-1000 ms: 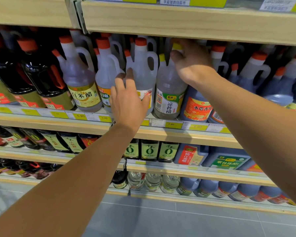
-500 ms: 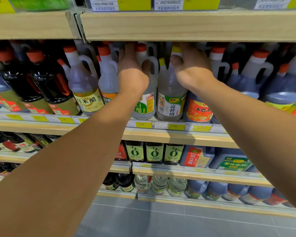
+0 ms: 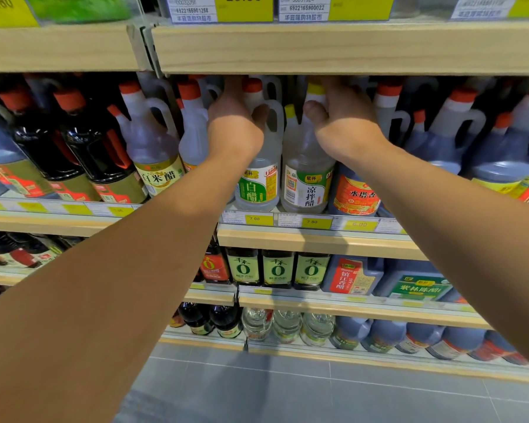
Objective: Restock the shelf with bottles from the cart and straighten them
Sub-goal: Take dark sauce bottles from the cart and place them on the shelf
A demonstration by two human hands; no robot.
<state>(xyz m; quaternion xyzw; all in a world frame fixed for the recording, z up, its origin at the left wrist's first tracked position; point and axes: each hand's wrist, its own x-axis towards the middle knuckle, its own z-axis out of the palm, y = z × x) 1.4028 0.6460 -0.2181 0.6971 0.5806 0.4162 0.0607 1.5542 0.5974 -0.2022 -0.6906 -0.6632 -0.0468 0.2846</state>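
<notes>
Two clear vinegar bottles stand side by side at the front of the middle shelf. My left hand grips the neck and handle of the red-capped bottle with the green label. My right hand grips the neck of the yellow-capped bottle with the white and green label. The fingers of both hands reach back under the upper shelf board and are partly hidden. Both bottles stand upright with their labels facing me.
Red-capped jugs of dark vinegar crowd the shelf to the right, dark soy bottles and a clear jug to the left. Lower shelves carry more bottles. Grey floor tiles lie below. No cart is in view.
My left hand rose from the shelf front and took hold of the red-capped bottle's neck. My right hand stayed on the yellow-capped bottle. The view moved closer.
</notes>
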